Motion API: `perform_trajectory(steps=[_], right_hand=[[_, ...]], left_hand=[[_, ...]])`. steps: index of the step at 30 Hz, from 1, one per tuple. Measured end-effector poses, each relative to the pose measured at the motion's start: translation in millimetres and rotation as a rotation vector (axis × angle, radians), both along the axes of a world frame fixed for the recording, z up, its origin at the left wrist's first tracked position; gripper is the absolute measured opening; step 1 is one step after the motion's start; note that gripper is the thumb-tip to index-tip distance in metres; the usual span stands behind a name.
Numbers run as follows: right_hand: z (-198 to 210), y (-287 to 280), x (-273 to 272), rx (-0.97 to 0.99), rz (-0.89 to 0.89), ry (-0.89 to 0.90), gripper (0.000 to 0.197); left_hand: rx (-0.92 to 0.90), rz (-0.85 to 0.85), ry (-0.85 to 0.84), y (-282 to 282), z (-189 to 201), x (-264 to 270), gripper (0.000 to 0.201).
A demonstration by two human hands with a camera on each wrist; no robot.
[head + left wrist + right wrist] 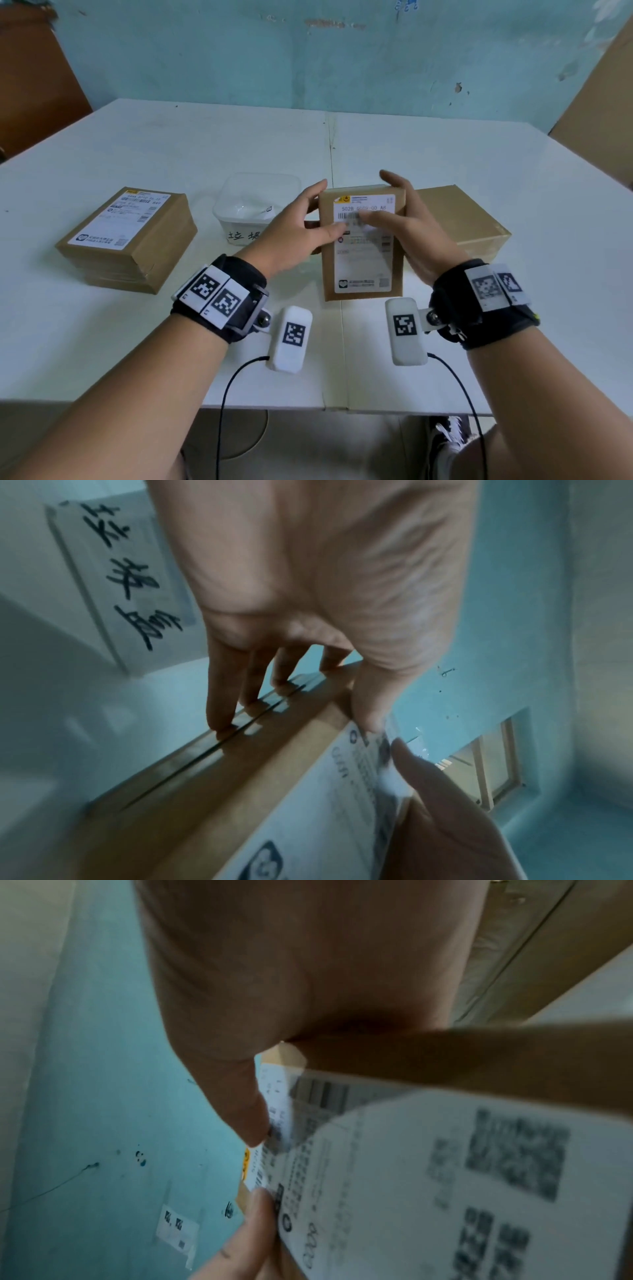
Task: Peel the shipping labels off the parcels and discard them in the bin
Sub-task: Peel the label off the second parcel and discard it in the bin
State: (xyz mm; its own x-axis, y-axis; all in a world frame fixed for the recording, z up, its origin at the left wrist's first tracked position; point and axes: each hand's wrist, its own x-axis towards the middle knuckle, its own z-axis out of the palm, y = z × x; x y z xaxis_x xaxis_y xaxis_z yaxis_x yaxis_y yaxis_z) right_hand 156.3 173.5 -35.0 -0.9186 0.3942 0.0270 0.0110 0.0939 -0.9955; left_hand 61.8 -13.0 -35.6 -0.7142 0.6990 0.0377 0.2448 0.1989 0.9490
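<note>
So, parcel: the held parcel (362, 240) is tilted up off the table (171, 144), shipping label (363, 260) facing me
Left hand (294, 229): fingers curled round the left edge, thumb on the label
Right hand (407, 229): grips the right edge, thumb on the barcode
Tip: I'd dig a nail under a label corner — peel slowly and low so it doesn't tear
Bin (255, 205): clear tub just left of the parcel — close drop
</note>
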Motion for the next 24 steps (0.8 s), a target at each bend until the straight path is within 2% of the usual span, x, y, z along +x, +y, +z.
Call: perform_trajectory(steps=[2,4,7,9,11,16,24], right_hand=[[-0.5,-0.3,0.3,0.038,-0.015,-0.002,0.069],[0.6,-1.7,-0.8,0.074,-0.072,0.010,0.061],[2.2,-4.5,-1.5,0.075,-0.117,0.029,0.057],[2.7,-5.6,-0.9,0.080,-0.113,0.050,0.052],[0.3,-5.2,-2.7,0.111,-0.115,0.062,0.053],[-4.3,-7.3,-8.2,0.226,-0.121,0.063,0.069],[-8.4,-7.0,-11.3,0.257,-0.116,0.072,0.068]], left_hand=[[-0.056,0.047,0.128,-3.0,2.2,-1.0,0.074],[-0.078,0.161,0.325,-5.0,4.4,-2.5,0.063],[0.031,0.326,0.535,-6.7,5.9,-6.5,0.038],[0.048,0.360,0.651,-7.0,4.5,-7.8,0.021],[0.040,0.382,0.742,-7.2,4.0,-6.4,0.012],[0.026,0.433,0.900,-7.3,7.8,-4.1,0.009],[-0.033,0.442,1.058,-5.5,8.6,-2.4,0.009]])
